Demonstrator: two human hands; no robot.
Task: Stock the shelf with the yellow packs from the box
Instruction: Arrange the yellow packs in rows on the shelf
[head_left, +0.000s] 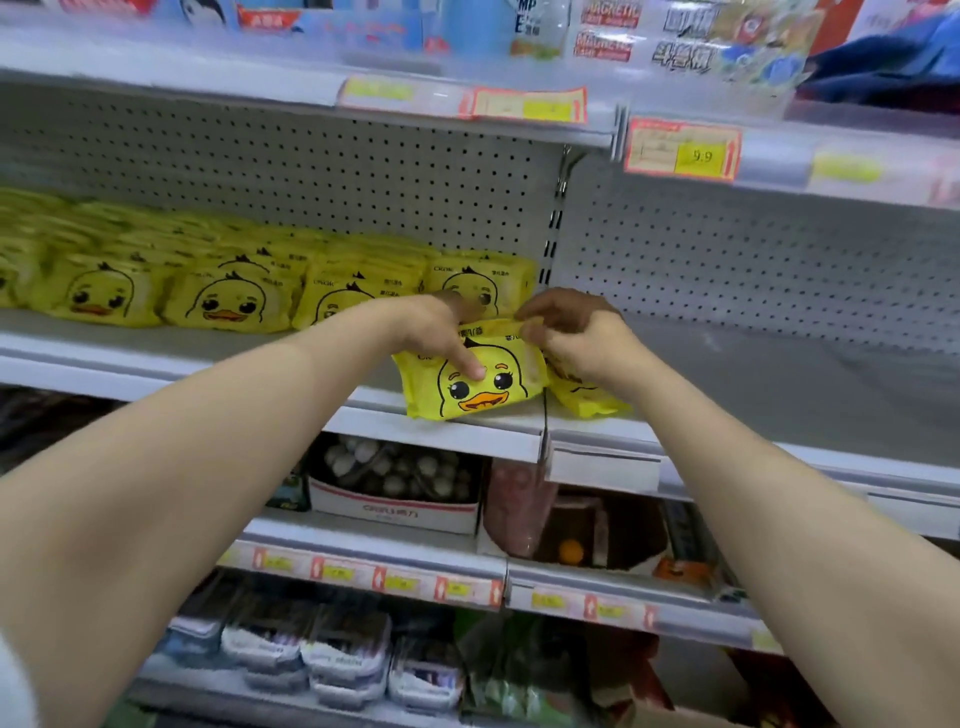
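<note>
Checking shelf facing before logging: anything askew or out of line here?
Yes. The yellow pack held by the left hand and right hand sits tilted at the shelf lip, forward of the standing row. A second pack lies half hidden under the right hand.

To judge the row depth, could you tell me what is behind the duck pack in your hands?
Behind the held pack stands another yellow duck pack, upright on the shelf. The left hand covers its lower edge.

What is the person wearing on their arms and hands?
The left hand and right hand have no gloves, rings or watch, and no sleeve reaches either wrist. A bit of white cloth at the bottom left corner may be a short sleeve.
</note>
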